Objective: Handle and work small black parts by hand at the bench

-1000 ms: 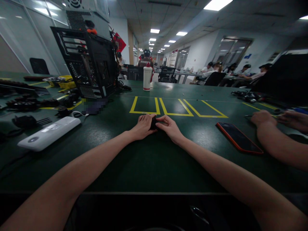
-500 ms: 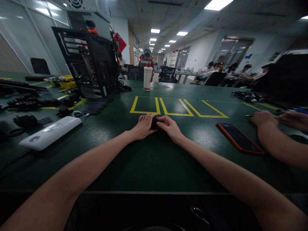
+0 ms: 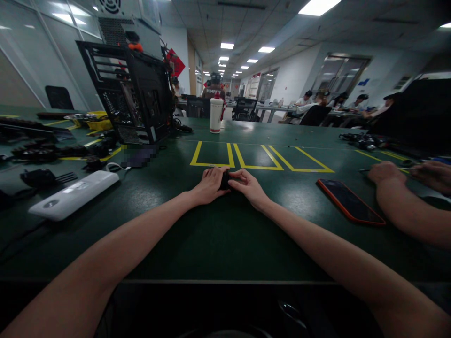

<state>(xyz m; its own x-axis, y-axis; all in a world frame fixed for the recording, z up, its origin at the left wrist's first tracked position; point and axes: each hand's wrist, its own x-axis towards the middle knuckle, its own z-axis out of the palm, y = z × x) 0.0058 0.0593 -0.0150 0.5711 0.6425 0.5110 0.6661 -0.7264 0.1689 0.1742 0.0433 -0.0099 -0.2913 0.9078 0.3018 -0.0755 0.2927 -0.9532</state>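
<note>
My left hand (image 3: 208, 186) and my right hand (image 3: 247, 185) meet on the dark green table (image 3: 218, 234), both closed around a small black object (image 3: 224, 180) held between the fingertips. Most of that object is hidden by my fingers, so its shape is unclear. Both forearms stretch forward from the near table edge. Just beyond my hands lie yellow tape rectangles (image 3: 212, 154).
An open black computer case (image 3: 130, 96) stands at the back left, with black parts and a white oblong device (image 3: 73, 194) nearer. A white bottle (image 3: 215, 114) stands far centre. A red-edged phone (image 3: 349, 201) lies right, beside a co-worker's arm (image 3: 405, 206).
</note>
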